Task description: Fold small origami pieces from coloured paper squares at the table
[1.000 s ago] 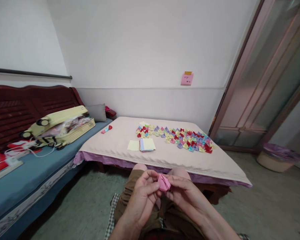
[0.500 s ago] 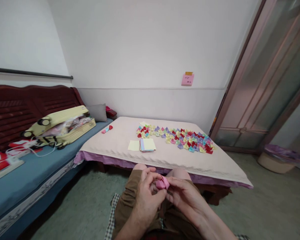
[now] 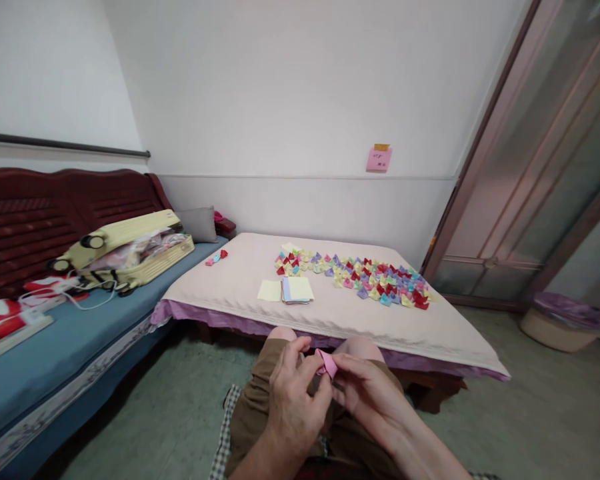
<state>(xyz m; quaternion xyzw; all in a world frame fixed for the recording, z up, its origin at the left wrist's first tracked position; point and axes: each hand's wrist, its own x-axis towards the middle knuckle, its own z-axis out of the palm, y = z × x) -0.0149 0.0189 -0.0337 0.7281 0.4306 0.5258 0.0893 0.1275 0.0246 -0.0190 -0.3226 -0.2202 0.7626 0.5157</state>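
Note:
Over my knees, my left hand [image 3: 293, 393] and my right hand [image 3: 373, 397] pinch a small folded pink paper piece [image 3: 327, 363] between their fingertips. Both hands are closed on it. Ahead stands a low table with a pale pink cloth [image 3: 240, 280]. On it lie a stack of coloured paper squares [image 3: 297, 290], a single yellow square [image 3: 269, 291] and a spread of several small folded paper pieces [image 3: 365, 275] in many colours. Two or three more folded pieces [image 3: 215, 257] lie apart at the table's far left.
A blue-cushioned wooden sofa [image 3: 55, 353] runs along the left, carrying an open yellow suitcase [image 3: 130, 250] and red-and-white packages [image 3: 10, 317]. A pink note [image 3: 379, 159] is stuck on the wall. Glass sliding doors [image 3: 540, 173] and a lined bin [image 3: 563, 320] are on the right.
The hands have sunk a little and turned the pink piece; it now shows as a narrower folded shape between the fingertips. The view has shifted slightly.

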